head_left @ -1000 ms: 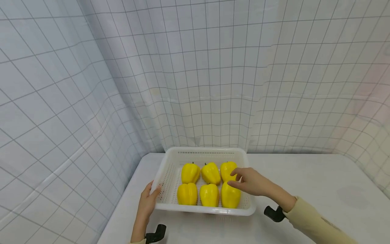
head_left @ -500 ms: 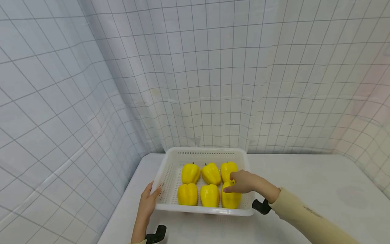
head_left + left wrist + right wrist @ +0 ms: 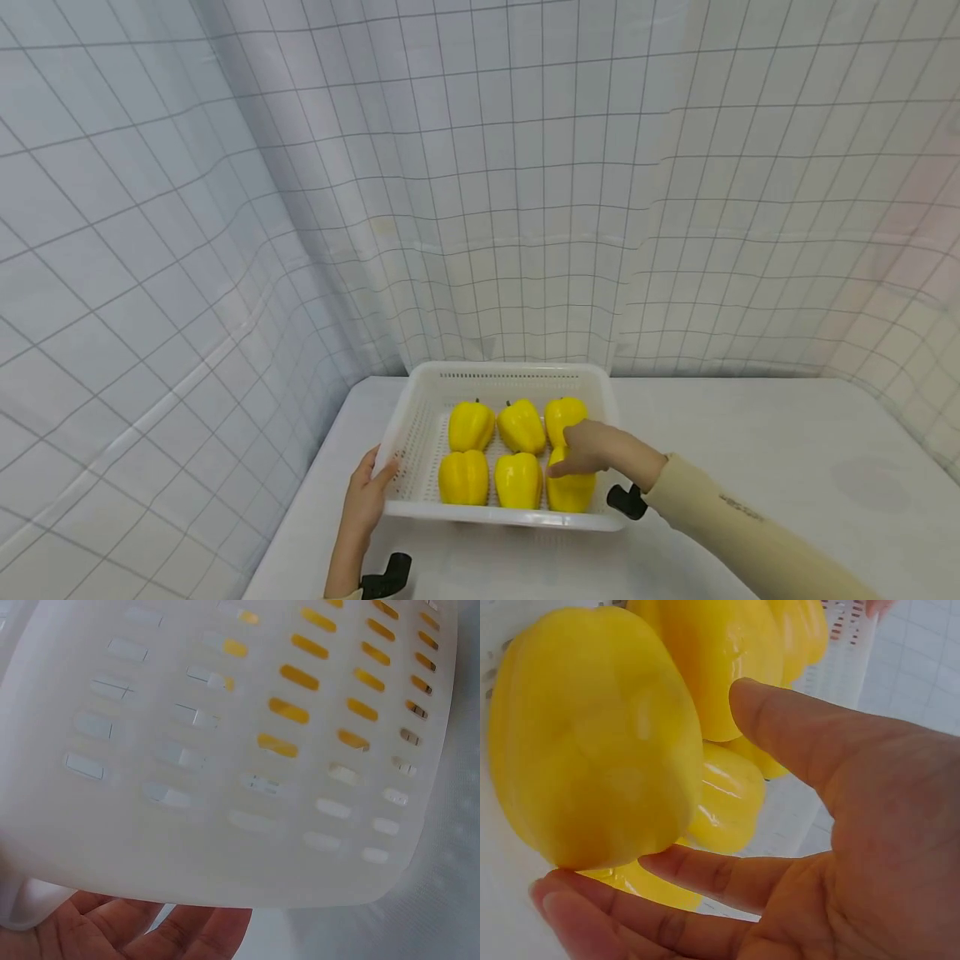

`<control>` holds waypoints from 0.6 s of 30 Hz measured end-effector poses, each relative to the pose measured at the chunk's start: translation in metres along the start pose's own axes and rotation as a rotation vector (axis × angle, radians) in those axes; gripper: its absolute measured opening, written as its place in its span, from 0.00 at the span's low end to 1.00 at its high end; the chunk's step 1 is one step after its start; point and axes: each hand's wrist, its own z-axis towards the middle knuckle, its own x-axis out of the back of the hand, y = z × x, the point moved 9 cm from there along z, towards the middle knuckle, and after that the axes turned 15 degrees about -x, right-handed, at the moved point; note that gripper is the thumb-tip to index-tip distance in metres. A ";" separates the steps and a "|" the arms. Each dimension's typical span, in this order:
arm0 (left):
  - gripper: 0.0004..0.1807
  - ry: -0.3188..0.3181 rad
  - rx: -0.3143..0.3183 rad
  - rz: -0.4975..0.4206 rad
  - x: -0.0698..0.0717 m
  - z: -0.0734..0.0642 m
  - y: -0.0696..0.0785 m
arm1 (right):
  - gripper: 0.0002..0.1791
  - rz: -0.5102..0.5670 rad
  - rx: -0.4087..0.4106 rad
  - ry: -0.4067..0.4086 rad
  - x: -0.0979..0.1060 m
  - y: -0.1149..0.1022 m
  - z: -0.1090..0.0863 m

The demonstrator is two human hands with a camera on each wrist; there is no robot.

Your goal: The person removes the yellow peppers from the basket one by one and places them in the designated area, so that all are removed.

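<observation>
A white plastic basket (image 3: 510,518) with slotted walls holds several yellow bell peppers in two rows. My left hand (image 3: 363,500) grips its left side, thumb over the rim; in the left wrist view the fingers (image 3: 180,930) show beneath the basket's edge. Over the front right bell pepper (image 3: 572,496) is my right hand (image 3: 600,446), partly covering it. In the right wrist view the thumb (image 3: 780,724) is spread away from that bell pepper (image 3: 592,742), while the fairly straight fingers lie along its end. Whether the fingertips press on it is hard to tell.
Right behind the covered one sits the back right bell pepper (image 3: 564,414); the front middle bell pepper (image 3: 517,483) is to its left. The basket is on a white table (image 3: 750,450). Checked white curtains (image 3: 525,208) hang behind and on both sides.
My right hand has moved left and slightly down onto the front right bell pepper. The left hand keeps its grip on the basket, and the bell peppers stay in place.
</observation>
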 end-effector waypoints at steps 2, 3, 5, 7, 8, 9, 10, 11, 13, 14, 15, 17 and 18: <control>0.24 -0.004 -0.001 0.002 0.000 0.000 0.000 | 0.33 -0.004 -0.018 -0.006 -0.003 0.001 0.002; 0.24 -0.005 -0.002 0.004 0.000 0.000 0.000 | 0.34 -0.005 -0.027 -0.009 -0.004 0.001 0.003; 0.24 -0.006 -0.002 0.003 -0.001 0.000 -0.001 | 0.34 -0.016 -0.039 -0.015 -0.006 0.001 0.005; 0.24 -0.005 0.002 0.007 0.000 0.000 -0.001 | 0.34 -0.016 -0.058 -0.023 -0.008 0.002 0.007; 0.25 -0.004 0.005 0.011 0.000 0.000 -0.002 | 0.33 -0.023 -0.063 -0.027 -0.008 0.001 0.007; 0.25 -0.004 0.007 0.013 0.000 0.000 -0.002 | 0.32 -0.029 -0.065 -0.031 -0.009 0.001 0.008; 0.24 -0.004 0.009 0.012 -0.001 0.000 -0.002 | 0.31 -0.033 -0.068 -0.037 -0.010 0.001 0.008; 0.24 -0.002 0.009 0.013 -0.001 0.000 -0.003 | 0.30 -0.039 -0.069 -0.042 -0.010 0.001 0.008; 0.24 -0.001 0.007 0.010 -0.001 0.000 -0.003 | 0.28 -0.051 -0.075 -0.053 -0.012 0.001 0.010; 0.24 -0.001 0.006 0.008 -0.001 0.000 -0.003 | 0.28 -0.061 -0.076 -0.059 -0.013 0.000 0.010; 0.24 0.001 0.006 0.004 -0.001 0.000 -0.003 | 0.28 -0.066 -0.080 -0.067 -0.013 0.001 0.011; 0.24 0.000 0.004 0.001 -0.001 0.000 -0.003 | 0.27 -0.073 -0.086 -0.077 -0.015 0.000 0.013; 0.24 -0.001 0.005 0.002 -0.001 0.000 -0.003 | 0.27 -0.074 -0.090 -0.083 -0.016 0.000 0.014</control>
